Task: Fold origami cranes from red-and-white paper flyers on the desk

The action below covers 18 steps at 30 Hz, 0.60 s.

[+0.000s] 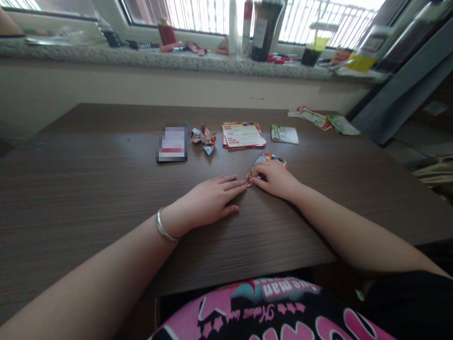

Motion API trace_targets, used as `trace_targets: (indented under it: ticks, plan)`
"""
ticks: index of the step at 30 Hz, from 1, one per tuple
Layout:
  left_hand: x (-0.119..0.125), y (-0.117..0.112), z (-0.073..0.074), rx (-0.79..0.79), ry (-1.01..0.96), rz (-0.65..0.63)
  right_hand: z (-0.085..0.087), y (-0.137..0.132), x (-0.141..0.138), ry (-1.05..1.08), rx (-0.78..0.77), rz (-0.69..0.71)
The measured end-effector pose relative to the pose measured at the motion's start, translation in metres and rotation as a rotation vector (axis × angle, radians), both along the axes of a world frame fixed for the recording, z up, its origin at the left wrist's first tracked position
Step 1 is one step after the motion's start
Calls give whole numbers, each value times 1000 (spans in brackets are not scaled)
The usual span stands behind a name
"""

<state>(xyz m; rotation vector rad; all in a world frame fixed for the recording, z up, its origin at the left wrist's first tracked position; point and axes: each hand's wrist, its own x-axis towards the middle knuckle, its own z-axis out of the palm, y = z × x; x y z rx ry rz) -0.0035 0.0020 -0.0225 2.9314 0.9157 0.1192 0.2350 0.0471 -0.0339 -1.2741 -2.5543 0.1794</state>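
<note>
A colourful printed sheet of paper (273,157), seemingly folded, lies on the table and is partly hidden under my right hand (275,178). That hand's fingers are curled and pressed together on the paper near its pointed left corner. My left hand (214,200) rests flat with its fingers stretched out, and one fingertip touches that corner. Just beyond the hands sits a small folded paper figure (204,137) with pointed flaps. A stack of printed cards (243,135) lies to the right of it.
A dark-edged phone (172,144) with a blurred screen lies left of the paper figure. A smaller card stack (285,134) and loose cards (314,117) are at the back right of the brown table (88,189). Bottles and small items crowd the speckled windowsill (141,56).
</note>
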Motion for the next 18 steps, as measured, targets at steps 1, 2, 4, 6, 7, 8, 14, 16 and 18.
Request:
trace_targets:
  ticks: [1, 2, 4, 6, 7, 8, 14, 16, 18]
  plan:
    - [0, 0, 1, 4, 3, 2, 0, 1, 0, 7, -3, -5]
    - [1, 0, 1, 9, 7, 4, 0, 1, 0, 12, -3, -11]
    - [3, -1, 3, 18, 14, 10, 0, 1, -2, 10, 1, -25]
    - [4, -2, 4, 25, 14, 18, 1, 0, -3, -6, 8, -34]
    - [5, -2, 5, 28, 15, 21, 2, 1, -4, -17, 10, -39]
    - [6, -2, 6, 30, 14, 25, 2, 1, -4, -26, 7, -40]
    - [6, -4, 7, 24, 4, 50, 4, 2, -7, -85, 7, -47]
    - [6, -4, 6, 23, -4, 48, 5, 1, -8, -98, 12, -50]
    - [5, -3, 5, 28, -13, 51, 5, 1, -9, -102, 15, -53]
